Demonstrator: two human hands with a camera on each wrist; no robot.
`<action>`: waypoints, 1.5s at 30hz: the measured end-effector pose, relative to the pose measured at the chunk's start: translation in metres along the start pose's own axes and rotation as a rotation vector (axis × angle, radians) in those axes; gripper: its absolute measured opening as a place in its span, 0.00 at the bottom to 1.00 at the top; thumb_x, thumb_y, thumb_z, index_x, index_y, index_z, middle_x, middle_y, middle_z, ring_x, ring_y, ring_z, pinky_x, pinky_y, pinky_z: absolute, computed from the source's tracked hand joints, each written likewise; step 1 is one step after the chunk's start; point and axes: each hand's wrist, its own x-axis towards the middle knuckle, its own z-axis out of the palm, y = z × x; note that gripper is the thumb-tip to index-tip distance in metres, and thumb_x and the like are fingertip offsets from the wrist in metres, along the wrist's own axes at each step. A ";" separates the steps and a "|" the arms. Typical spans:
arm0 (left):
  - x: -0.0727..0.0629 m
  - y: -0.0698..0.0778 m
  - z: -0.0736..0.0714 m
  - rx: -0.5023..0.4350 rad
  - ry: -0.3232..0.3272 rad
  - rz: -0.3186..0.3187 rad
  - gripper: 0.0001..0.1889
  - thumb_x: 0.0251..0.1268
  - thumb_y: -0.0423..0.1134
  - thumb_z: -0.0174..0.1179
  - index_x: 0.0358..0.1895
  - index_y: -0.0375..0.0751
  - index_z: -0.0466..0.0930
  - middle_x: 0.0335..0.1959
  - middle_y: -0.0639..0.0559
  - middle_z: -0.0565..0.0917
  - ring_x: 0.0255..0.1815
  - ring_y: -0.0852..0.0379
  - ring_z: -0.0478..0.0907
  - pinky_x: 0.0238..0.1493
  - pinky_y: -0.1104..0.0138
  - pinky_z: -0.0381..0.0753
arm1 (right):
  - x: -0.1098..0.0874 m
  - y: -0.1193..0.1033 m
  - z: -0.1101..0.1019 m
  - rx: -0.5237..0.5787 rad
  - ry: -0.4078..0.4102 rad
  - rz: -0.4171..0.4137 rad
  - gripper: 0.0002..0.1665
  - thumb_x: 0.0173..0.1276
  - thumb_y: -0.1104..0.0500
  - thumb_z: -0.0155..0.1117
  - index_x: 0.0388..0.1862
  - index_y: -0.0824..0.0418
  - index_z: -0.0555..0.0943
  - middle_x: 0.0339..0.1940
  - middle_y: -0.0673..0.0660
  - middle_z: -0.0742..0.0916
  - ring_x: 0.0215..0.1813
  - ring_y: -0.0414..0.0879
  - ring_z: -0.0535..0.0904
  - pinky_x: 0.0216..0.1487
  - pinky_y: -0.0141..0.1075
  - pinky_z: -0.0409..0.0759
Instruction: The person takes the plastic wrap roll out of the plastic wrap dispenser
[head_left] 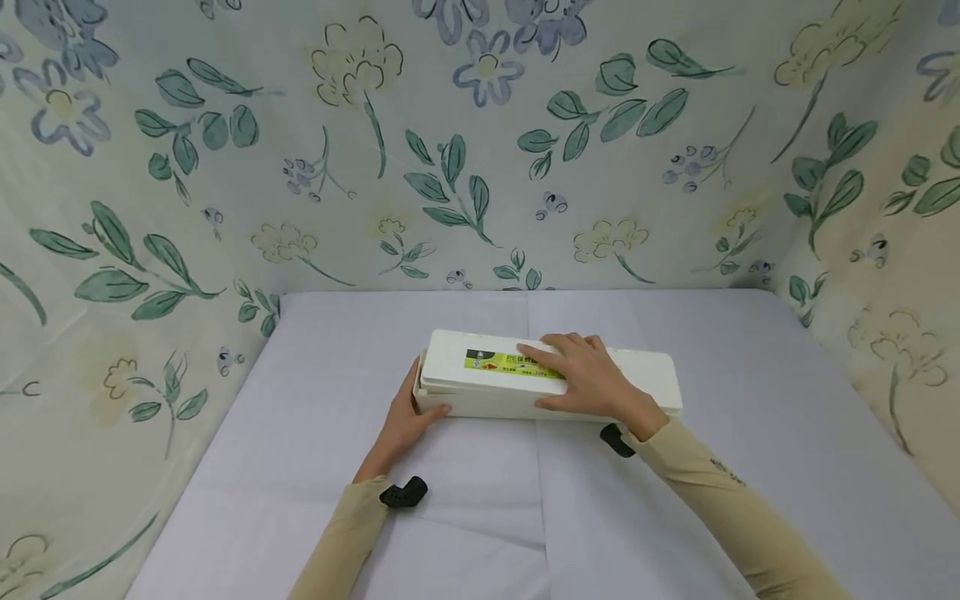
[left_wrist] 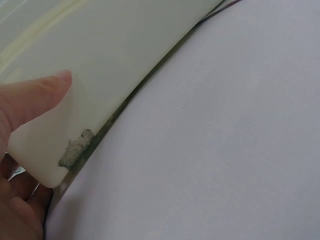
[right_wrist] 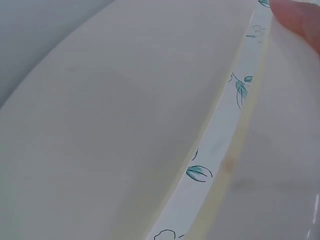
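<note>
A long white cling film box [head_left: 480, 406] lies crosswise on the table, its lid [head_left: 641, 371] on top carrying a yellow-green printed label [head_left: 498, 362]. My left hand [head_left: 400, 429] grips the box's left end, thumb on the front wall and fingers behind the end. Across the lid lies my right hand [head_left: 588, 375], fingers over the top and partly over the label, thumb at the front edge. In the right wrist view a narrow gap [right_wrist: 220, 135] parts lid and box, with patterned cloth showing through. A rough worn patch [left_wrist: 77, 149] marks the box's lower corner near my left hand.
A pale lavender cloth [head_left: 465, 508] with fold creases covers the table. Floral curtains [head_left: 420, 192] hang behind it and along both sides. Each wrist carries a small black camera, such as the left one [head_left: 405, 493].
</note>
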 end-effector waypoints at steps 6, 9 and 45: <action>-0.005 -0.003 0.001 -0.015 -0.008 -0.021 0.52 0.53 0.37 0.68 0.76 0.45 0.40 0.74 0.42 0.56 0.74 0.43 0.56 0.72 0.49 0.53 | -0.009 0.003 0.003 0.009 0.009 0.037 0.48 0.50 0.33 0.67 0.71 0.39 0.63 0.64 0.58 0.75 0.62 0.56 0.71 0.54 0.52 0.66; -0.007 0.003 0.001 -0.035 -0.015 -0.028 0.51 0.54 0.37 0.67 0.76 0.46 0.40 0.73 0.42 0.60 0.71 0.44 0.61 0.71 0.49 0.57 | -0.012 0.006 0.001 0.018 0.015 0.051 0.48 0.50 0.33 0.67 0.71 0.39 0.62 0.65 0.58 0.75 0.62 0.56 0.71 0.54 0.51 0.66; -0.006 -0.001 0.000 -0.009 -0.011 -0.050 0.51 0.54 0.40 0.68 0.76 0.52 0.41 0.67 0.41 0.67 0.60 0.46 0.69 0.62 0.52 0.66 | -0.042 0.025 -0.006 -0.019 0.054 0.132 0.49 0.50 0.34 0.68 0.71 0.44 0.63 0.64 0.61 0.75 0.60 0.58 0.71 0.51 0.53 0.67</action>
